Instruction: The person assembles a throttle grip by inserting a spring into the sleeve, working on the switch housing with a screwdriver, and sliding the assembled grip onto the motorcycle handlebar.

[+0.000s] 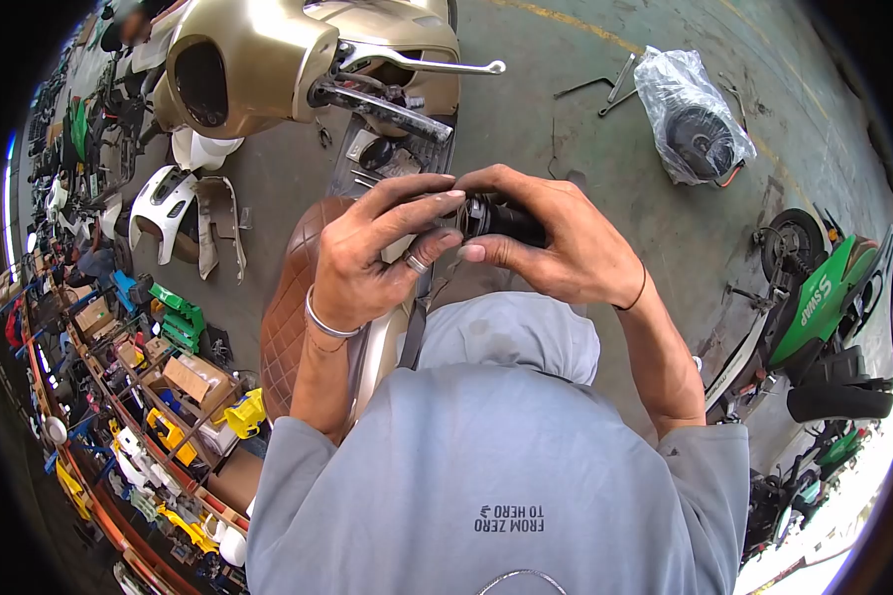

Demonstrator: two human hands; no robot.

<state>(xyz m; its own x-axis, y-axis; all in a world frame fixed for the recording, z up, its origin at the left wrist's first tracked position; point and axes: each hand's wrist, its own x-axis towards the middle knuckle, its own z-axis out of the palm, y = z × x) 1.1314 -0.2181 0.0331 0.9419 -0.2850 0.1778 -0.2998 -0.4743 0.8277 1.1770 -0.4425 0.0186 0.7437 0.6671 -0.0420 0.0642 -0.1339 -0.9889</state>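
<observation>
In front of my chest, both hands are closed around a black cylindrical part with a ringed, partly metallic end. My right hand wraps its thumb and fingers about the black body from the right. From the other side, my left hand, with a ring and a bracelet, pinches at the ringed end; its fingertips nearly meet my right thumb and index finger. Fingers cover much of the part, so its exact kind does not show. Just left of my hands lies a brown quilted scooter seat.
A gold scooter body with a brake lever stands ahead. On the floor are white panels, tools and a plastic-wrapped wheel motor. A green scooter is at right; parts shelves line the left.
</observation>
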